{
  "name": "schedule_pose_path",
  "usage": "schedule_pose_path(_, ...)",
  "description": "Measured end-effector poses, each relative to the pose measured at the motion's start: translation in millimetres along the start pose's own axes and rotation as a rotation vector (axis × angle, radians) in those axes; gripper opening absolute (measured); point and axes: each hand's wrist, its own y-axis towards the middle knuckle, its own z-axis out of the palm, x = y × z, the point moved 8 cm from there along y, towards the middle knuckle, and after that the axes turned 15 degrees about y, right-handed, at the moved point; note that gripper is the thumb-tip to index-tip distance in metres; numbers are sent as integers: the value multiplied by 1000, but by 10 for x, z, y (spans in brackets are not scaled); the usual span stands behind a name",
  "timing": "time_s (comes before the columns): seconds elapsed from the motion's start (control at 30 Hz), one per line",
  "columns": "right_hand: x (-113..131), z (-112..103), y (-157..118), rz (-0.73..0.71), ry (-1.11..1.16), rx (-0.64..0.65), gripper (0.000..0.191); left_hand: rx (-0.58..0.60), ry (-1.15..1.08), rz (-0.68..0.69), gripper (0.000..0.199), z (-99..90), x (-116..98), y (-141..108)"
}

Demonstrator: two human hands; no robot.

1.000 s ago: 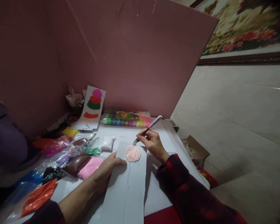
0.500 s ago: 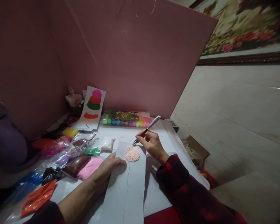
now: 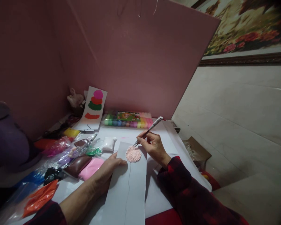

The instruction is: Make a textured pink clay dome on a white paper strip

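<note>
My right hand (image 3: 154,146) is closed round a fork (image 3: 152,127) with a striped handle, its tines pointing down at the upper edge of a pale pink clay disc (image 3: 133,154). Ridged lines cover the disc, which sits near the top of a white card (image 3: 128,190). A thin wavy pencil line runs down the card from the disc. My left hand (image 3: 111,167) grips the card's left edge, thumb on top and the other fingers hidden beneath.
Bags of coloured clay lie to the left, among them pink (image 3: 91,168), brown (image 3: 77,166), orange (image 3: 40,198) and white (image 3: 108,143). Behind stand a multicolour clay pack (image 3: 128,120) and a painted card (image 3: 93,107). A cardboard box (image 3: 198,151) is beyond the table's right edge.
The fork's tines have dipped slightly onto the disc's top edge. The whole view has shifted a little; my left hand keeps its hold on the card.
</note>
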Motion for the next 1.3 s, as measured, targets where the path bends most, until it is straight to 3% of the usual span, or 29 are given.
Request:
schedule_pose_path(0.57, 157, 102, -37, -87, -115, 61, 13, 13, -14, 17, 52, -2, 28, 11)
schedule_pose_path(0.93, 119, -13, -18, -97, -147, -13, 14, 9, -14, 22, 57, -23, 34, 29)
schedule_pose_path(1.1, 136, 60, -29, -100, -150, 50, 14, 16, 2, 6, 55, -15, 27, 16)
schedule_pose_path(1.3, 143, -41, -16, -113, -200, -36, 12, -10, -9, 9, 56, -48, 26, 16)
